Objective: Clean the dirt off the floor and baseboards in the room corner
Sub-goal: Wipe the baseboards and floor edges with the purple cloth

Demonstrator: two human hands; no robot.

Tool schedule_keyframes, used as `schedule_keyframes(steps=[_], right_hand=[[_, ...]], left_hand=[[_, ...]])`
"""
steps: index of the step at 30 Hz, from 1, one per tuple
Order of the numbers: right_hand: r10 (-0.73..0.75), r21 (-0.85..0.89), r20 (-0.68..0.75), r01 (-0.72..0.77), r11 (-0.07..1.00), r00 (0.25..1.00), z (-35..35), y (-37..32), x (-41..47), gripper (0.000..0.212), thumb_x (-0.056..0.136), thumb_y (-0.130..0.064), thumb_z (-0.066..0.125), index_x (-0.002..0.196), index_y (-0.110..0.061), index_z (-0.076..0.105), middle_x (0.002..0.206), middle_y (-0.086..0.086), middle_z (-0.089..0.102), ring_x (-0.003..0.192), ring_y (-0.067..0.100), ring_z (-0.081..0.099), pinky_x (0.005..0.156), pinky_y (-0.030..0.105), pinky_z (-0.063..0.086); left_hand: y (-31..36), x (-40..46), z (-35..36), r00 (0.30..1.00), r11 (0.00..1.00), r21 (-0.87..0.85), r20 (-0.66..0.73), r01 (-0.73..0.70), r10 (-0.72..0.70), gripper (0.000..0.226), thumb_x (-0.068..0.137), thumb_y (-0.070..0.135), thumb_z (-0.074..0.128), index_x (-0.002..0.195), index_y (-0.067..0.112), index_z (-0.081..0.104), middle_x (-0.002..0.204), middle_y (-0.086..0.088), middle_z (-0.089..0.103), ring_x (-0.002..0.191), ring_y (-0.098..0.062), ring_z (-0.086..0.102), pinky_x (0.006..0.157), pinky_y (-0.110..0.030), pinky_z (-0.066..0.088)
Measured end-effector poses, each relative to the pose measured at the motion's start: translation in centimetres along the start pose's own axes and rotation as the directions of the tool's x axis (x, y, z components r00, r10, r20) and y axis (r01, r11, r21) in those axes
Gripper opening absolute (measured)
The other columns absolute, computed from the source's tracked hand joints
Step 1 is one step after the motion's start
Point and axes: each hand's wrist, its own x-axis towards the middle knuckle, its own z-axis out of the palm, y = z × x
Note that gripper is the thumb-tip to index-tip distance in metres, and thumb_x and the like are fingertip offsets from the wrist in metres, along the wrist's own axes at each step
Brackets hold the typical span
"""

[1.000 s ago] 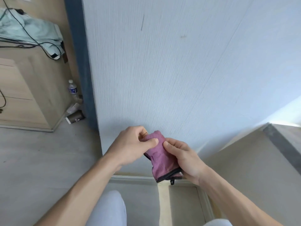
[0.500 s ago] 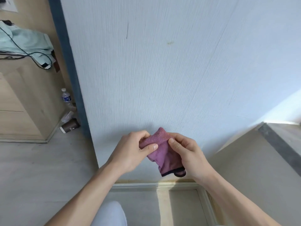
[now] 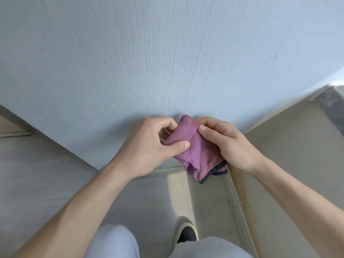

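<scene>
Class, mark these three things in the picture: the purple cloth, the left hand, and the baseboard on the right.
purple cloth point(image 3: 197, 155), head view, middle of its fuzzy face.
left hand point(image 3: 149, 146), head view, back of the hand.
baseboard point(image 3: 236, 194), head view, pale strip along the right wall's foot.

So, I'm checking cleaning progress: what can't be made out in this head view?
- Corner where the baseboards meet: hidden behind the folded purple terry cloth.
- Cloth's far side: covered by the left hand and right hand.
- Dirt on the pale floor: too faint to tell.
- Shoe: partly hidden by a knee.
</scene>
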Motion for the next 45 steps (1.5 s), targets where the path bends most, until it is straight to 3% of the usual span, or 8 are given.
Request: schedule_keyframes(steps=[6,13,21,26,31,38,42,45], right_hand=[[0.176,0.058,0.144,-0.186,0.981,0.974,-0.5,0.6,-1.1,0.041,0.101,-0.034,0.054,0.129,-0.005,0.061,0.115,0.032,0.063,0.097,0.029,0.062,0.087,0.044,0.049],[0.276,0.195,0.103,-0.291,0.936,0.956,1.0,-5.5,-6.1,0.047,0.096,-0.028,0.066,0.141,-0.019,0.058,0.138,0.003,0.065,0.128,0.023,0.062,0.111,0.042,0.046],[0.306,0.221,0.004,-0.3,0.928,0.952,2.8,-18.5,-12.7,0.037,0.09,-0.017,0.076,0.124,-0.006,0.064,0.122,0.023,0.067,0.111,0.025,0.065,0.105,0.043,0.048],[0.322,0.337,0.024,-0.311,0.889,0.946,3.1,-26.7,-16.7,0.019,0.09,-0.013,0.068,0.107,-0.004,0.069,0.1,0.008,0.069,0.096,0.018,0.063,0.093,0.032,0.051],[0.305,0.543,0.024,-0.268,0.796,0.952,3.6,-34.7,-20.8,0.064,0.085,-0.025,0.063,0.132,0.016,0.05,0.12,0.021,0.054,0.109,0.032,0.051,0.1,0.047,0.037],[0.223,0.629,-0.158,-0.076,0.773,0.962,6.4,-46.1,-26.4,0.039,0.09,-0.013,0.066,0.128,-0.005,0.068,0.13,0.022,0.066,0.119,0.036,0.064,0.103,0.051,0.052],[0.239,0.458,-0.482,0.009,0.889,0.843,5.9,-50.4,-29.9,0.025,0.087,-0.002,0.07,0.111,-0.006,0.071,0.108,0.016,0.074,0.102,0.034,0.071,0.091,0.053,0.058],[0.071,0.167,-0.659,0.053,0.985,0.748,5.9,-53.0,-32.4,0.017,0.093,0.001,0.068,0.109,-0.002,0.065,0.095,0.004,0.075,0.09,0.03,0.074,0.068,0.038,0.061]], left_hand=[[2.7,-0.2,-1.2,0.988,0.984,-0.099,0.064,0.149,-0.143,0.016,0.084,0.012,0.083,0.082,0.015,0.067,0.081,0.0,0.073,0.077,-0.024,0.07,0.073,-0.035,0.054],[11.2,-2.2,-4.3,0.963,0.942,-0.201,0.081,0.268,-0.257,0.023,0.082,0.008,0.085,0.077,0.02,0.067,0.075,0.009,0.07,0.073,-0.008,0.066,0.066,-0.021,0.052],[24.9,-5.2,-10.5,0.964,0.949,-0.189,0.136,0.251,-0.228,0.02,0.076,0.019,0.088,0.076,0.021,0.068,0.076,0.008,0.069,0.075,-0.011,0.065,0.07,-0.032,0.054],[31.9,-7.9,-14.6,0.975,0.973,-0.097,0.096,0.207,-0.198,0.022,0.08,0.013,0.088,0.079,0.025,0.069,0.081,0.008,0.071,0.078,-0.014,0.067,0.075,-0.033,0.055],[37.1,-11.1,-18.2,0.979,0.979,-0.021,-0.019,0.201,-0.201,0.021,0.079,0.018,0.088,0.075,0.025,0.069,0.077,0.01,0.071,0.076,-0.013,0.068,0.073,-0.03,0.054],[45.5,-14.9,-20.5,0.988,0.953,-0.264,0.046,0.152,-0.145,0.008,0.086,0.016,0.082,0.091,0.02,0.077,0.092,0.007,0.076,0.088,-0.006,0.069,0.078,-0.015,0.05],[48.9,-16.8,-21.0,0.989,0.963,-0.226,0.034,0.145,-0.141,0.03,0.09,0.021,0.079,0.119,0.03,0.073,0.126,0.017,0.066,0.113,0.0,0.063,0.091,-0.024,0.056],[51.4,-18.4,-21.3,0.992,0.97,-0.211,0.056,0.122,-0.112,0.034,0.095,0.014,0.07,0.123,0.033,0.07,0.131,0.024,0.061,0.118,0.002,0.059,0.094,-0.022,0.052]])
